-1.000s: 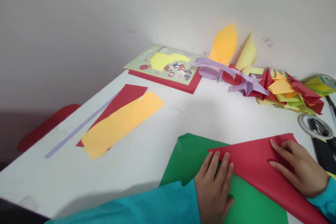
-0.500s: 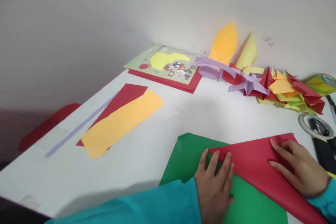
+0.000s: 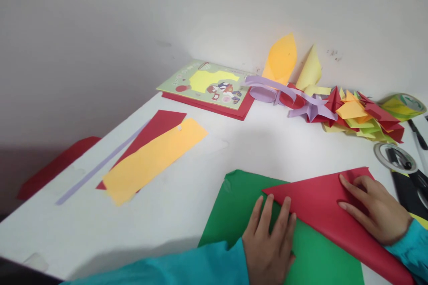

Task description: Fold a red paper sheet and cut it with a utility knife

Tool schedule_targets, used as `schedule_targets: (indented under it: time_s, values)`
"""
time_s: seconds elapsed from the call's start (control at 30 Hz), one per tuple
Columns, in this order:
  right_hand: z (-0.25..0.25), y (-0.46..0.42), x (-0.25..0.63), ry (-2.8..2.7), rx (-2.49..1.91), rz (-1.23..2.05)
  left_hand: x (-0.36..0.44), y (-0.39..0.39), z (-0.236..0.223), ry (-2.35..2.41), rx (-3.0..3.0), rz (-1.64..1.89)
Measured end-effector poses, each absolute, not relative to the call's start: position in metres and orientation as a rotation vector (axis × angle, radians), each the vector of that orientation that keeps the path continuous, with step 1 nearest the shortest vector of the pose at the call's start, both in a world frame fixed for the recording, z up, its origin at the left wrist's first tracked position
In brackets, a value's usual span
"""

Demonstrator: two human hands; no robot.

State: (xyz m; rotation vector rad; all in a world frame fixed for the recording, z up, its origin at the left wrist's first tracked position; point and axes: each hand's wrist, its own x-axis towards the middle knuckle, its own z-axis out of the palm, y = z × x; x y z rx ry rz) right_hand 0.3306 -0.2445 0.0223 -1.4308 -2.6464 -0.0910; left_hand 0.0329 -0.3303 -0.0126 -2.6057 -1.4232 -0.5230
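Observation:
A sheet of red paper (image 3: 321,196), folded over into a pointed shape, lies on a green sheet (image 3: 234,205) at the table's front. My left hand (image 3: 269,240) rests with fingers spread on the green sheet, its fingertips at the red paper's slanting lower edge near the left point. On the red paper's right part lies my right hand (image 3: 376,209), fingers apart and pressing down near the upper right corner. The lower fold of the red paper looks rounded rather than flat. Its lower right end runs under the right sleeve.
Yellow-orange (image 3: 155,160) and dark red paper pieces (image 3: 150,136) lie at left beside a purple strip (image 3: 100,164). A booklet (image 3: 207,84) rests at the back, near folded paper shapes (image 3: 354,111). Tape rolls (image 3: 379,156) and scissors (image 3: 419,182) are at right.
My left hand has slid slightly down and left, uncovering the red paper's left tip. My right hand stays on the red paper. The whole view has shifted a little.

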Motion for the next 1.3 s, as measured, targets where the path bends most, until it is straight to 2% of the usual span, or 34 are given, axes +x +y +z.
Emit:
schedule_targets:
  time_s: [0.37, 0.73, 1.03, 1.3]
  values:
    - [0.023, -0.244, 0.332, -2.623, -1.42, -0.082, 0.033, -0.332, -0.018, -1.487, -2.496, -0.776]
    - [0.021, -0.245, 0.334, -2.635, -1.388, -0.038, 0.031, -0.329, -0.018, -1.462, -2.523, -0.822]
    - [0.027, -0.247, 0.325, -2.581, -1.491, 0.02, 0.025, -0.325, -0.017, -1.435, -2.569, -0.759]
    - [0.028, -0.249, 0.321, -2.56, -1.485, 0.033, 0.016, -0.323, 0.003, -1.517, -2.644, -0.471]
